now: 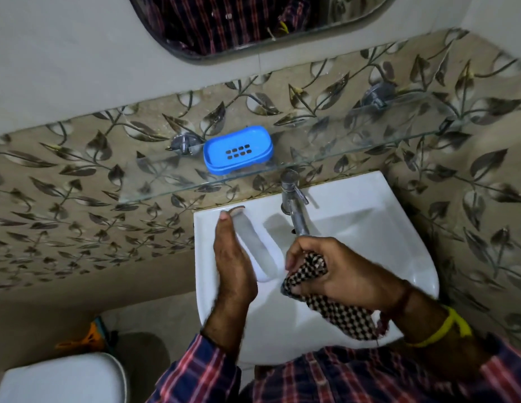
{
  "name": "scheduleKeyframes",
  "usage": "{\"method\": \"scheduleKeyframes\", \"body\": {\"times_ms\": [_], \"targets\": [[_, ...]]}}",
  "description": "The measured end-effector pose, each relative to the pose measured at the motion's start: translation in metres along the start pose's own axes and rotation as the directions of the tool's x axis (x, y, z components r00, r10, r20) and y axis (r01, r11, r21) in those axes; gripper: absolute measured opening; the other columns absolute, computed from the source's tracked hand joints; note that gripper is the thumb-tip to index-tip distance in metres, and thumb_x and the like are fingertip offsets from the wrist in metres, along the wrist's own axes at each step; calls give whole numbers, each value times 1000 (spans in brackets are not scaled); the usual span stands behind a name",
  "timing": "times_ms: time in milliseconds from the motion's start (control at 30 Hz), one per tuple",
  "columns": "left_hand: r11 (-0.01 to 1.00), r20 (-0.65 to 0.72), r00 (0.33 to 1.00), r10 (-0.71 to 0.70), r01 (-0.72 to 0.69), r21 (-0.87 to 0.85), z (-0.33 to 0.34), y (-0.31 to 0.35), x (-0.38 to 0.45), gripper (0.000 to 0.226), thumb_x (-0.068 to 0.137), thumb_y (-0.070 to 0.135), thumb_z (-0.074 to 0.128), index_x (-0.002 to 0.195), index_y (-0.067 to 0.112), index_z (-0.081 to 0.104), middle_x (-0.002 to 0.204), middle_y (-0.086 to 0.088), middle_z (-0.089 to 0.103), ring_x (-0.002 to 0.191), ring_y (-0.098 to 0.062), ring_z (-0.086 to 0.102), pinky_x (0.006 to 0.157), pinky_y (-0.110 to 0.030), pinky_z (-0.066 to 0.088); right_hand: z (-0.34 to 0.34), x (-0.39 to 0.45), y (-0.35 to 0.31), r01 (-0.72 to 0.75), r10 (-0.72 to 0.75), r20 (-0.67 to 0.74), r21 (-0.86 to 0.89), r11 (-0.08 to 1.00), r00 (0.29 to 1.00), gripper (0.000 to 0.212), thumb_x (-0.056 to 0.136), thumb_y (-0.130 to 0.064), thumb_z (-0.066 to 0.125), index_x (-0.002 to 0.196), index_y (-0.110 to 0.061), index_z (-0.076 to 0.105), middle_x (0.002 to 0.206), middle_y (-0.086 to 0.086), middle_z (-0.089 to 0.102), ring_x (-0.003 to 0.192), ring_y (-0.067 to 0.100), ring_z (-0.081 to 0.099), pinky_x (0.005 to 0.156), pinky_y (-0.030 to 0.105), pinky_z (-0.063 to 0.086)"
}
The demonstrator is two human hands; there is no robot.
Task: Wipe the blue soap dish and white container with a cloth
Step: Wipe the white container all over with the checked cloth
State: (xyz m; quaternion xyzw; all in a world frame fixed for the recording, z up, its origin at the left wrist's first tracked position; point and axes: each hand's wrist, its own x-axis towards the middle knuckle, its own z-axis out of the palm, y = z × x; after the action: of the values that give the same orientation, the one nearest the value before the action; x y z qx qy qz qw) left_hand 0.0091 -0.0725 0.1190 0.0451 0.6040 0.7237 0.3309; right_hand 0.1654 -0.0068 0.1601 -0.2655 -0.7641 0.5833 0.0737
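The blue soap dish [238, 149], with slots in its middle, sits on the glass shelf [311, 161] above the basin. My left hand [233, 260] holds a long white container [259, 251] on its side over the left part of the white sink [369, 228]. My right hand [337, 266] grips a bunched black-and-white checked cloth [334, 309] just right of the container's near end, over the basin. The cloth's tail hangs toward the sink's front rim.
A chrome tap [294, 205] stands at the back of the sink, its spout right above my right hand. A mirror [253, 21] hangs on the wall. A white toilet lid [61, 379] is at lower left. Leaf-patterned tiles cover the wall.
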Motion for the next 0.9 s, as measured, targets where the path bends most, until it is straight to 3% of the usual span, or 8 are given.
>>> {"method": "scheduleKeyframes", "body": {"times_ms": [267,400,467,567,667,733,833,900], "targets": [[984,-88,986,145,-135,116,-1,13,-4,98,73,84,43,142,16,55,147,-14,56,139,-29,51,120,-56,35,18,-4,-2,93,-76,-579,-1,996,812,27,68,-23,89,87,-31,72,90,-24,73,88,-8,67,79,5,49],[981,-19,993,114,-110,157,10,6,-18,86,75,84,45,131,21,62,143,-16,59,136,-33,53,117,-59,37,16,1,-7,74,-94,-181,-113,991,979,41,62,-29,93,98,-26,74,97,-16,74,92,-2,66,86,23,55],[977,-4,993,116,-114,181,13,4,-21,63,83,75,42,117,27,68,132,-17,65,128,-35,58,114,-61,39,24,2,-3,118,-166,-144,-291,949,976,34,67,-28,90,97,-22,74,94,-9,73,90,8,63,84,32,54],[902,188,962,198,-254,350,-3,9,-28,46,104,57,36,136,31,55,141,-1,58,134,-5,51,121,-52,33,19,1,0,173,-235,-94,-433,885,967,24,70,-29,88,88,-24,72,86,-6,72,83,12,60,78,32,52],[580,602,748,280,-631,515,-35,25,-20,56,92,53,60,141,26,53,158,-8,38,148,-17,33,121,-45,32,-5,5,-4,165,-126,128,-368,915,984,21,74,-25,86,89,-26,71,85,-12,71,82,3,64,77,20,50],[312,813,574,101,-794,522,-47,39,-13,62,68,59,82,119,25,68,161,3,38,151,-8,29,119,-38,30,-27,8,-8,132,-63,252,-266,955,966,21,75,-22,85,90,-26,71,86,-13,71,84,2,67,79,20,52],[230,770,638,12,-751,619,-46,34,-19,42,60,50,94,80,28,64,92,17,71,85,5,59,78,-28,48,-54,14,-11,93,-49,238,-177,980,970,22,72,-11,87,89,-14,73,84,-6,75,77,6,69,75,26,58],[383,634,766,103,-619,686,-40,21,-27,51,59,44,94,61,28,46,57,12,46,56,-5,42,54,-27,32,-63,17,-11,120,-126,-44,-118,986,991,23,69,-7,88,86,-11,74,83,-2,75,77,8,70,78,29,59]]}}
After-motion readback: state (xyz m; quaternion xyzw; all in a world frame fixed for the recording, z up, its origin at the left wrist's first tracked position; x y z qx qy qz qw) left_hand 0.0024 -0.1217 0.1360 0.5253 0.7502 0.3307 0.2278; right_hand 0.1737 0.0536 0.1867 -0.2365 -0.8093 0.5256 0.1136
